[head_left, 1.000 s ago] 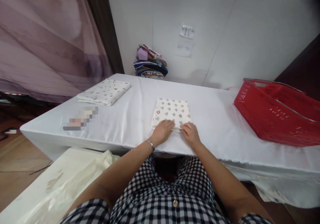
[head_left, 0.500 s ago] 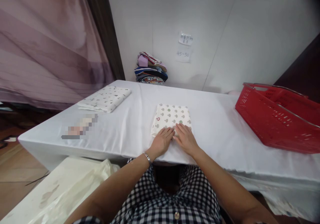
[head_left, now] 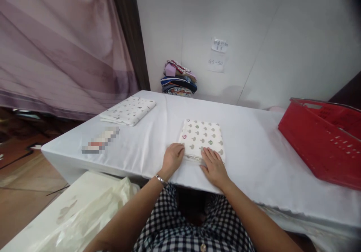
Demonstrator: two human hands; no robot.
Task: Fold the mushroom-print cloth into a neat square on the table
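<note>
A folded white cloth with a small mushroom print [head_left: 203,136] lies on the white-covered table [head_left: 254,147] straight ahead of me. My left hand [head_left: 172,158] curls around its near left corner, fingers hooked at the edge. Flat on the cloth's near edge rests my right hand [head_left: 214,165], fingers spread and pressing down. A thin bracelet circles my left wrist.
A second folded printed cloth [head_left: 129,110] lies at the table's far left. A red plastic basket [head_left: 327,139] stands at the right end. A stack of coloured folded clothes [head_left: 178,79] sits against the back wall. A pale plastic sheet [head_left: 84,210] lies below the table's near left.
The view has shifted, so everything sits further right in frame. My left hand slid from the top of the cloth to its near left corner; my right hand stays flat on the near edge.
</note>
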